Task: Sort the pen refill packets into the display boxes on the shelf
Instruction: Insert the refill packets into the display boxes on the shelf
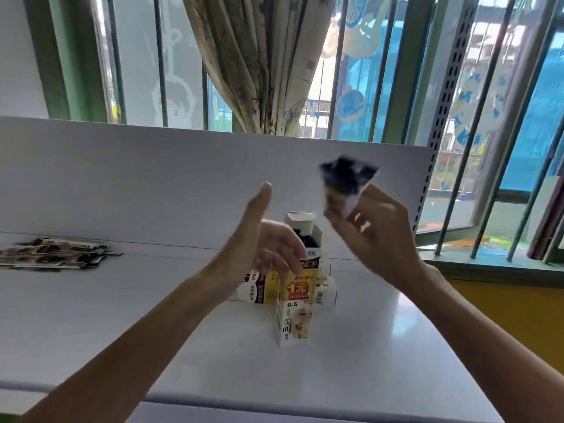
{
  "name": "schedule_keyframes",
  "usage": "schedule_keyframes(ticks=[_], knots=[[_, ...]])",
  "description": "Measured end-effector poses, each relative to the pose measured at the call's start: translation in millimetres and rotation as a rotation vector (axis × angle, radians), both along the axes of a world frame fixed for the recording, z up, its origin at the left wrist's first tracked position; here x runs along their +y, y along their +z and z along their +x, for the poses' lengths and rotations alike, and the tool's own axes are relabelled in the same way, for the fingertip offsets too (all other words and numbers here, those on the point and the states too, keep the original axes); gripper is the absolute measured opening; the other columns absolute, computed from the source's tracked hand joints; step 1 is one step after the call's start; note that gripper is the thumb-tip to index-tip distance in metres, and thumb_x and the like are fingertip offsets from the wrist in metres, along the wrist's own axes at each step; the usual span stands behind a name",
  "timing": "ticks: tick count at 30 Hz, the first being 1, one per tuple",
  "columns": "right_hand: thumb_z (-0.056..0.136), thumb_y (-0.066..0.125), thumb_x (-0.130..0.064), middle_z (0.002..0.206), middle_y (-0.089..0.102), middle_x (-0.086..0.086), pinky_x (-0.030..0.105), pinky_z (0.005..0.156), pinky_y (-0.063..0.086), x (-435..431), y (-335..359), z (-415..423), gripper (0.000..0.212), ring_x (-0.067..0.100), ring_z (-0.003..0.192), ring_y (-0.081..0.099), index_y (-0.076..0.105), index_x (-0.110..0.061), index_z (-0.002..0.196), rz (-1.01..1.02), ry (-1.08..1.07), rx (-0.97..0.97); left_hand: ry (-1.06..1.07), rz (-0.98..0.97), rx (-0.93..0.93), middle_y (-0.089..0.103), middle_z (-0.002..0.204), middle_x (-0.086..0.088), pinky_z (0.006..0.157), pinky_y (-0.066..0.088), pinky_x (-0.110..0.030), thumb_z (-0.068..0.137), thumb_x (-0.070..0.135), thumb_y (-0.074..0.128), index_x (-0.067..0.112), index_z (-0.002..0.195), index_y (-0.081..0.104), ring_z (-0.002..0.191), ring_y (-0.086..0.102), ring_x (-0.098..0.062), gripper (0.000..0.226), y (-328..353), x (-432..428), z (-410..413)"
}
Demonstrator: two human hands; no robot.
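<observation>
The packet (345, 181) is hanging in the air above and to the right of the boxes. It is dark and blurred, so whether it is one packet or several is not showing. The right hand (375, 236) is pinching its lower end, fingers (335, 215) curling round it. The left hand (268, 242) is hovering just in front of the open box (309, 239), its fingers (283, 242) loosely spread, thumb pointing up, holding nothing. That box is standing upright with its flap raised and dark packets showing inside. A yellow box (300, 285) and a front box (294, 325) are crowding against it on the shelf (122, 315). A pile (55, 253) of packets is lying well apart at the left.

As I am judging it, the risk is sitting in that narrow mouth. A hurried drop could be catching the flap or rim and tipping the light carton into its neighbours, or sending the packet down outside it. With the boxes packed so close, it could also be landing in the wrong one.
</observation>
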State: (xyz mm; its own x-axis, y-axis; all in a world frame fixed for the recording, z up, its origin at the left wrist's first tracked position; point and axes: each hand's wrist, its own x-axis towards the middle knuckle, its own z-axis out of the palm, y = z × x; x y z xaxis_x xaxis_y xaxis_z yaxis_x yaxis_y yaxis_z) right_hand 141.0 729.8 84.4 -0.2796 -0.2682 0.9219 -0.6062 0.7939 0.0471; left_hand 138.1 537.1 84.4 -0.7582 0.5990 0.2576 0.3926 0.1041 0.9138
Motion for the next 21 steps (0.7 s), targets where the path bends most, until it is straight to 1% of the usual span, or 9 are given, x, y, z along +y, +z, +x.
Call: schedule_keyframes(ticks=[1,2,4,5,6,9,15,18,21], knots=[[0.080,0.067,-0.008,0.077,0.064,0.005,0.002,0.055,0.042,2.6,5.1,-4.8,0.005,0.000,0.053,0.044,0.067,-0.002,0.078,-0.151,-0.001,-0.056,0.169,0.009,0.200,0.066,0.061,0.001,0.052,0.042,-0.018,0.069,0.082,0.021,0.015,0.066,0.065,0.049,0.058,-0.011,0.080,-4.9,1.8,-8.2],[0.079,0.069,-0.010,0.076,0.064,-0.002,0.007,0.054,0.044,4.2,9.4,-8.9,0.004,0.001,0.057,0.050,0.068,-0.006,0.081,-0.298,0.005,-0.147,0.340,-0.109,0.435,0.066,0.069,0.005,0.059,0.048,-0.021,0.071,0.078,0.028,0.018,0.071,0.064,0.057,0.060,-0.009,0.071,-7.7,8.8,-11.2],[0.079,0.070,-0.014,0.075,0.065,-0.005,0.022,0.052,0.048,10.3,12.8,-19.3,0.006,0.013,0.059,0.057,0.067,-0.014,0.084,-0.544,0.076,-0.397,0.526,-0.490,0.841,0.064,0.103,0.005,0.084,0.046,-0.028,0.083,0.060,0.041,0.017,0.098,0.062,0.092,0.059,-0.011,0.051,-12.6,21.9,-18.8],[0.079,0.069,-0.012,0.076,0.066,-0.002,0.024,0.050,0.047,11.9,13.2,-23.6,0.005,0.013,0.058,0.057,0.066,-0.014,0.084,-0.614,0.141,-0.481,0.544,-0.615,0.941,0.059,0.116,0.002,0.092,0.041,-0.030,0.087,0.052,0.044,0.015,0.111,0.058,0.106,0.053,-0.013,0.046,-17.5,28.4,-25.8],[0.080,0.068,-0.009,0.077,0.067,0.002,0.023,0.048,0.046,12.0,14.3,-25.8,0.006,0.011,0.058,0.056,0.065,-0.014,0.082,-0.658,0.195,-0.540,0.538,-0.678,0.965,0.055,0.122,0.000,0.095,0.039,-0.030,0.089,0.047,0.045,0.013,0.119,0.053,0.111,0.048,-0.015,0.046,-20.2,33.0,-32.5],[0.079,0.066,-0.002,0.082,0.067,0.006,0.020,0.047,0.045,11.4,12.3,-30.0,0.012,0.007,0.057,0.056,0.064,-0.014,0.081,-0.697,0.313,-0.630,0.507,-0.697,0.851,0.054,0.121,-0.008,0.090,0.045,-0.028,0.091,0.045,0.044,0.005,0.126,0.046,0.106,0.047,-0.018,0.053,-29.4,38.3,-52.8],[0.076,0.069,-0.001,0.088,0.067,0.016,0.024,0.052,0.046,7.9,9.4,-41.2,0.012,0.013,0.065,0.055,0.065,-0.012,0.080,-0.657,0.292,-0.692,0.465,-0.700,0.820,0.049,0.129,-0.010,0.099,0.039,-0.031,0.091,0.048,0.043,0.007,0.131,0.049,0.116,0.039,-0.021,0.058,-33.6,36.1,-60.0],[0.076,0.068,0.000,0.090,0.068,0.017,0.026,0.055,0.046,8.3,7.3,-45.8,0.013,0.016,0.068,0.055,0.066,-0.012,0.080,-0.631,0.285,-0.724,0.401,-0.609,0.909,0.052,0.129,-0.010,0.102,0.038,-0.033,0.092,0.039,0.049,0.007,0.127,0.055,0.117,0.041,-0.022,0.048,-38.6,32.3,-56.2],[0.076,0.068,0.001,0.088,0.068,0.013,0.024,0.058,0.047,12.2,4.2,-48.8,0.012,0.017,0.069,0.056,0.066,-0.010,0.081,-0.603,0.301,-0.748,0.394,-0.530,0.907,0.062,0.118,-0.006,0.096,0.043,-0.035,0.093,0.032,0.047,0.009,0.115,0.064,0.112,0.048,-0.022,0.036,-44.9,29.1,-56.6]])
